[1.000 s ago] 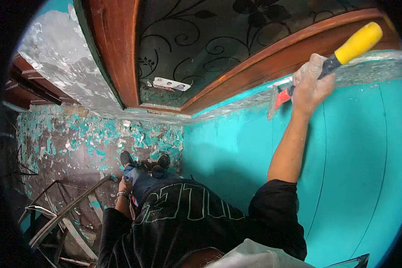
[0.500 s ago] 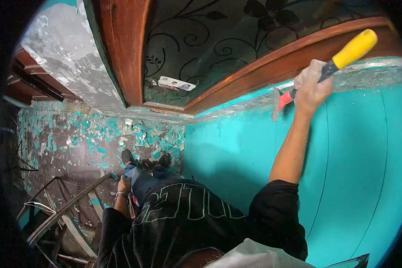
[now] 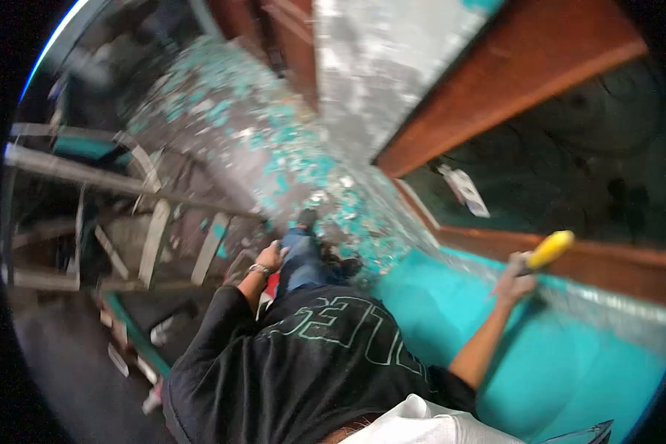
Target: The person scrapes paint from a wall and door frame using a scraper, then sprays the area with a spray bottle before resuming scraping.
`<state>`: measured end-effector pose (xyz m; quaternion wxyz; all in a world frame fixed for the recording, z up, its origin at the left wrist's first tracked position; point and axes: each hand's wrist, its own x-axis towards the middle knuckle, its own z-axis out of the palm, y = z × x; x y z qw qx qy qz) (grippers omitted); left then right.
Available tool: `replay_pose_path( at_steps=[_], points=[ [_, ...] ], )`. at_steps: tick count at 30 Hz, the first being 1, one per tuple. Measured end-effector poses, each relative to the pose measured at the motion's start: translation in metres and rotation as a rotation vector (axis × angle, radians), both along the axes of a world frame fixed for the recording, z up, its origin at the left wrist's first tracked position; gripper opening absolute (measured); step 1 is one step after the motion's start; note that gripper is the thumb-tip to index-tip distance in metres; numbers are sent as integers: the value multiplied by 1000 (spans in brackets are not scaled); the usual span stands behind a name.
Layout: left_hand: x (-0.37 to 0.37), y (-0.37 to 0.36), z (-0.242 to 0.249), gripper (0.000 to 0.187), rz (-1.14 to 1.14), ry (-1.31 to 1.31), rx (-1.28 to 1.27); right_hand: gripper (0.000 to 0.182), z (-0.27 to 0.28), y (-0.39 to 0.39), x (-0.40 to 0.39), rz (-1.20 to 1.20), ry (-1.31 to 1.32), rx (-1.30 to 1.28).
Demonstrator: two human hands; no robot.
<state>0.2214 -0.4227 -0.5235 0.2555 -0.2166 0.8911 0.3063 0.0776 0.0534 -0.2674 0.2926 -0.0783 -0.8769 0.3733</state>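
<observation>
My right hand (image 3: 515,280) is wrapped round the handle of a paint scraper (image 3: 550,250), whose yellow end sticks up past my fingers. Its blade is blurred and mostly hidden behind the hand. The scraper is close to the turquoise wall (image 3: 451,288), near the strip of bare, scraped plaster (image 3: 607,300) under the wooden window frame (image 3: 555,259). Low beside my thigh, my left hand (image 3: 272,257) has its fingers curled, and a band circles the wrist. Whatever it may hold is hidden. Something red (image 3: 272,285) shows just below it.
Turquoise paint flakes (image 3: 296,155) litter the dark floor around my feet. On the left stands a wooden frame like a ladder or trestle (image 3: 155,237). A grey patchy wall (image 3: 377,66) meets the window frame, and a white label (image 3: 466,194) is on the dark glass.
My view has swung left, bringing more of the wooden frame into sight. The right hand, still gripping the scraper, appears lower and closer to my body. The left hand stays beside my thigh.
</observation>
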Motion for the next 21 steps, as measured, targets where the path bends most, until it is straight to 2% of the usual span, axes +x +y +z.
replay_pose_path(
  at_steps=[1, 2, 3, 4, 6, 7, 8, 9, 11, 13, 15, 21],
  points=[
    [14, -10, -20, 46, 30, 23, 49, 15, -29, -24, 7, 155, -107, 82],
    [22, -13, -6, 44, 89, 46, 75, 18, -55, -51, 9, 371, -217, -97],
    [39, -19, -18, 43, 134, 128, 28, 19, -94, -73, 13, 410, -296, -110],
    [51, -23, -8, 43, 179, 94, 15, 21, -105, -105, 21, 481, -444, -148],
    [76, -28, -2, 43, 276, 84, -4, 28, -171, -132, 29, 603, -776, -150],
    [89, -34, -3, 44, 329, 109, -17, 27, -186, -149, 34, 682, -797, -112],
    [91, -41, 19, 45, 348, -65, -1, 28, -197, -162, 39, 748, -820, -69],
    [99, -46, 21, 46, 402, -112, 3, 31, -210, -170, 39, 819, -880, 37],
    [119, -54, 5, 45, 524, -83, 30, 35, -229, -168, 32, 925, -925, 170],
    [128, -61, 1, 45, 593, -75, 15, 33, -238, -171, 22, 928, -1050, 268],
    [138, -65, 4, 45, 646, -55, -12, 33, -251, -181, 3, 1032, -1030, 339],
    [167, -63, 25, 40, 1004, 132, -48, 33, -275, -211, -61, 1260, -936, 543]
  ],
)
